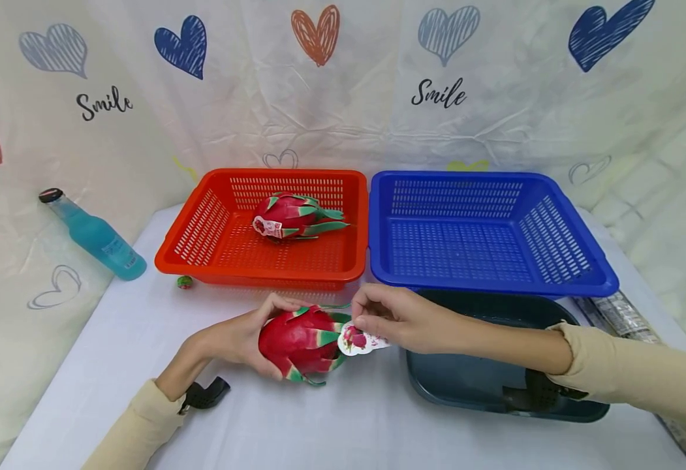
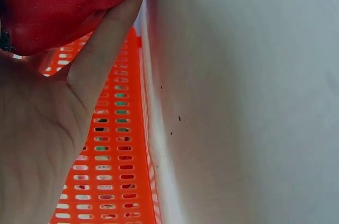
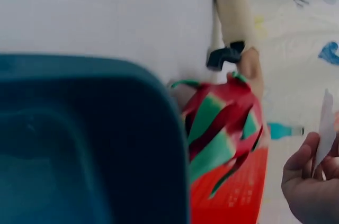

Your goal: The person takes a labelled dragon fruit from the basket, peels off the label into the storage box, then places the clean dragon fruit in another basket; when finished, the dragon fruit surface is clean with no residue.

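Note:
A red dragon fruit [image 1: 296,343] with green scales is gripped by my left hand [image 1: 243,336], thumb and fingers spread round its left end. In the left wrist view its red skin [image 2: 58,7] lies against the palm and thumb. My right hand [image 1: 398,316] pinches a white sticker [image 1: 357,341] printed with a dragon fruit picture, just right of the fruit. The right wrist view shows the sticker [image 3: 325,123] edge-on between thumb and fingers, apart from the fruit [image 3: 225,123]. Another dragon fruit [image 1: 296,210] bearing a similar sticker lies in the red basket [image 1: 219,264].
Beside the red basket stands a blue basket [image 1: 454,251]. A dark teal tray [image 1: 466,378] lies under my right forearm. At the left is a bottle of blue liquid [image 1: 102,241]; a small green-and-red ball [image 1: 185,282] sits near the red basket. Silvery packaging [image 1: 624,316] lies at the right.

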{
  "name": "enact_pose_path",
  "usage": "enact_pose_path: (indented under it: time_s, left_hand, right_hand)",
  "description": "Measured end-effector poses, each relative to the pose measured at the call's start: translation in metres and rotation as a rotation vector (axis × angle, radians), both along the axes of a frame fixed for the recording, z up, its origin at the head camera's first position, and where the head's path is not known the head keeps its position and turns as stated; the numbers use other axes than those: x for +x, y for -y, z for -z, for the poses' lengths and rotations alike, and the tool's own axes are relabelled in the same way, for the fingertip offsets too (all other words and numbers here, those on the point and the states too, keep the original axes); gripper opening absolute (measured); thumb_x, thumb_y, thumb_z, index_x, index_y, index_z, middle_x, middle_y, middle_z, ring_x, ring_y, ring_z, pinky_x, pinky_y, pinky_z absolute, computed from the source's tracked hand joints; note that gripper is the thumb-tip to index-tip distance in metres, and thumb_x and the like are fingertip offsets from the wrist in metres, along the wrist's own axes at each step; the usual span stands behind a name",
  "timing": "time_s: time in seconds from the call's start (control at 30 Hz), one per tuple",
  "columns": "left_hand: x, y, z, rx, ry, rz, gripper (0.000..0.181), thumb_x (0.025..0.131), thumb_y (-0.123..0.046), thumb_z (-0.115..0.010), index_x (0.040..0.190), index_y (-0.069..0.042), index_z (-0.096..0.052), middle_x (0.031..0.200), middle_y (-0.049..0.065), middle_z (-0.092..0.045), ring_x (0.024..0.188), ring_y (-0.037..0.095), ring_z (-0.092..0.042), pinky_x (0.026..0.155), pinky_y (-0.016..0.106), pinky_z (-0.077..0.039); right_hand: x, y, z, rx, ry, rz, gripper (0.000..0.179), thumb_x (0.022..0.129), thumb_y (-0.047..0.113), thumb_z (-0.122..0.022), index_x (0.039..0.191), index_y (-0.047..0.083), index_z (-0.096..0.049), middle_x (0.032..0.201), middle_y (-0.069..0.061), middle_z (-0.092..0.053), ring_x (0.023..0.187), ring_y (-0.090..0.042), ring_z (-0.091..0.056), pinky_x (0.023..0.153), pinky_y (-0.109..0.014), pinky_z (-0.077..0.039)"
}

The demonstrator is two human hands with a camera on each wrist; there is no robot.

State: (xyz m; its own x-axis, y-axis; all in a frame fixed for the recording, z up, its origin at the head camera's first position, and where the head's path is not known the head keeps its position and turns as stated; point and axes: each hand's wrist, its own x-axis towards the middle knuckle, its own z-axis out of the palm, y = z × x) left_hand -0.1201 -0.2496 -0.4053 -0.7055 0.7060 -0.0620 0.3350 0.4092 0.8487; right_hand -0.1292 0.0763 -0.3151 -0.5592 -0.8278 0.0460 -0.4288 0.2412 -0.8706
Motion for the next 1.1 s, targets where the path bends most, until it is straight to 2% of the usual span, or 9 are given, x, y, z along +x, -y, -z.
enact_pose_path:
  time_s: [0.13, 0.37, 0.5, 0.77, 1.0, 1.1]
  left_hand:
    - [0.0, 0.0, 0.0, -0.002, 0.0, -0.002, 0.085, 0.072, -0.028, -0.086, 0.13, -0.021, -0.025, 0.145, 0.004, -0.04, 0.134, 0.029, -0.038, 0.09, 0.026, -0.053]
    - [0.0, 0.003, 0.003, 0.008, 0.002, 0.001, 0.083, 0.072, -0.027, -0.085, 0.129, -0.02, -0.026, 0.144, 0.004, -0.039, 0.133, 0.03, -0.038, 0.09, 0.026, -0.054]
    - [-0.001, 0.003, 0.003, 0.0, 0.0, 0.0, 0.083, 0.073, -0.028, -0.085, 0.13, -0.021, -0.025, 0.145, 0.004, -0.039, 0.133, 0.03, -0.038, 0.09, 0.026, -0.054]
    - [-0.001, 0.002, 0.004, 0.013, -0.011, 0.011, 0.084, 0.073, -0.028, -0.085, 0.132, -0.022, -0.026, 0.146, 0.002, -0.037, 0.135, 0.029, -0.036, 0.091, 0.027, -0.054]
    - [-0.002, 0.002, 0.003, 0.006, -0.018, 0.011, 0.085, 0.073, -0.028, -0.085, 0.133, -0.022, -0.025, 0.146, 0.002, -0.038, 0.135, 0.029, -0.036, 0.091, 0.026, -0.054]
    - [-0.002, 0.002, 0.003, 0.002, -0.014, 0.011, 0.085, 0.073, -0.028, -0.085, 0.132, -0.021, -0.025, 0.147, 0.004, -0.037, 0.135, 0.029, -0.036, 0.091, 0.026, -0.053]
  right_hand:
    - [-0.009, -0.024, 0.003, 0.007, 0.022, 0.012, 0.012, 0.098, 0.016, -0.057, 0.101, 0.006, -0.052, 0.083, -0.005, -0.053, 0.073, -0.013, -0.053, 0.06, -0.021, -0.048]
    - [-0.016, -0.05, 0.008, 0.044, -0.032, 0.144, 0.009, 0.094, 0.015, -0.063, 0.096, 0.01, -0.056, 0.082, -0.003, -0.055, 0.071, -0.012, -0.052, 0.053, -0.02, -0.044]
    - [-0.015, -0.061, 0.013, 0.069, -0.076, 0.19, 0.007, 0.094, 0.015, -0.063, 0.094, 0.012, -0.057, 0.08, 0.0, -0.054, 0.068, -0.01, -0.051, 0.052, -0.019, -0.042]
    - [-0.015, -0.084, 0.018, 0.154, -0.218, 0.223, 0.007, 0.091, 0.018, -0.067, 0.091, 0.017, -0.06, 0.079, 0.008, -0.056, 0.069, -0.004, -0.052, 0.057, -0.018, -0.046]
    - [-0.016, -0.091, 0.027, 0.185, -0.42, 0.21, 0.012, 0.087, 0.007, -0.07, 0.088, 0.016, -0.061, 0.078, 0.012, -0.056, 0.069, 0.004, -0.049, 0.056, -0.016, -0.047]
    - [-0.014, -0.092, 0.03, 0.211, -0.458, 0.205, 0.014, 0.087, 0.004, -0.069, 0.09, 0.016, -0.063, 0.082, 0.013, -0.057, 0.072, 0.005, -0.049, 0.058, -0.016, -0.048]
